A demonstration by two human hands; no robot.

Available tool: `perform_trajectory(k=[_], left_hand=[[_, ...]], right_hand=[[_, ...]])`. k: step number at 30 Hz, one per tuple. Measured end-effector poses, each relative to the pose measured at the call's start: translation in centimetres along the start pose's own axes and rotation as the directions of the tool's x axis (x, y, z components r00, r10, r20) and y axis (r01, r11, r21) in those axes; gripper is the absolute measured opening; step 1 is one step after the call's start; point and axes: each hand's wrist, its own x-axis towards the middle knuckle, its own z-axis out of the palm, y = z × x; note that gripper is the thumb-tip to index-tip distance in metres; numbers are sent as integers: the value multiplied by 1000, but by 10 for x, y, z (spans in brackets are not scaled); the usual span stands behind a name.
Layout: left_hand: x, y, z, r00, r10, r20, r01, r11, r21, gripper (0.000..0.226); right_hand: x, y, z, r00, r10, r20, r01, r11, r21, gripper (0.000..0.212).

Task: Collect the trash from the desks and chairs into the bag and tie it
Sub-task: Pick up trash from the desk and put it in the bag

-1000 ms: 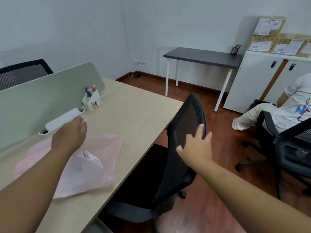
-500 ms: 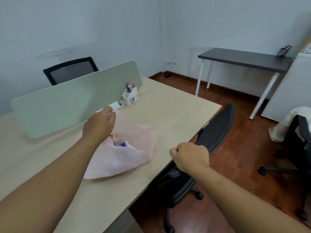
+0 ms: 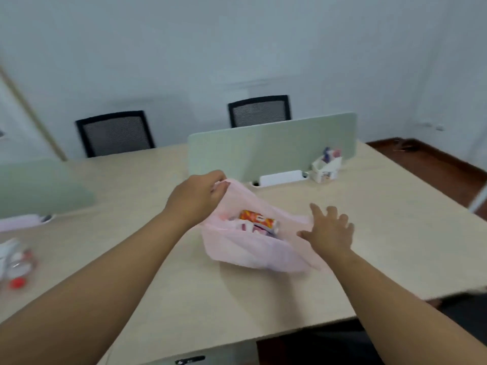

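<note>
Pink plastic bag (image 3: 253, 248) lies on the tabletop (image 3: 382, 233), mouth facing up and away; left hand (image 3: 196, 197) pinches its far-left rim and lifts it, while right hand (image 3: 329, 230) is spread flat, fingers open, gripping nothing, touching the bag's right edge. Inside: an orange-red snack wrapper (image 3: 257, 217) plus white and pink scraps, blurred. More trash, a clear bottle with a red cap (image 3: 17, 270), sits well apart at the far left, nearer the left hand.
</note>
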Motion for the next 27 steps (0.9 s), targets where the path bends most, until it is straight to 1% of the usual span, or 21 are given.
perform_trajectory(k=[1,2,4,5,7,10,13,15,17,19,22,24,25,27], left_hand=[[-3,-12,-6,999,-53,-8,53,998,40,25],[-7,-25,-13,994,-108,-19,110,990,86,27],[-17,-56,-26,971,-235,-30,237,960,146,33],[-25,-74,-33,952,-305,-28,306,938,161,38],[-42,-115,-44,916,-401,-26,399,900,178,44],[-67,-175,-59,864,-493,-105,503,833,228,28],[-95,-227,-73,794,-569,-213,605,773,189,27],[-113,-260,-78,758,-609,-232,649,738,183,21],[-128,-301,-82,731,-646,-221,682,705,194,11],[-136,-348,-86,704,-674,-224,710,681,182,11],[-129,-400,-90,707,-674,-215,706,687,172,12],[-117,-448,-99,703,-689,-175,711,686,154,13],[-110,-470,-104,700,-697,-155,714,689,123,13],[-100,-507,-115,702,-706,-87,709,705,0,18]], right_hand=[[7,-7,3,999,-31,-13,30,999,-33,40],[13,-16,4,998,-56,-11,56,998,-5,26],[21,-41,-1,989,-146,6,142,967,210,16],[24,-58,-4,978,-207,11,193,926,323,14],[24,-97,-14,951,-308,-19,284,849,445,13],[10,-155,-24,908,-418,-37,366,744,558,12],[-9,-218,-23,858,-513,-15,398,647,650,16],[-19,-255,-18,844,-536,-7,389,604,695,20],[-30,-297,-11,830,-558,-13,398,575,715,21],[-36,-344,0,822,-568,-44,429,566,704,21],[-38,-392,17,826,-557,-90,469,590,657,21],[-35,-437,34,834,-539,-119,482,608,631,21],[-34,-457,39,842,-523,-130,484,626,611,20],[-32,-486,43,866,-477,-151,468,667,580,19]])
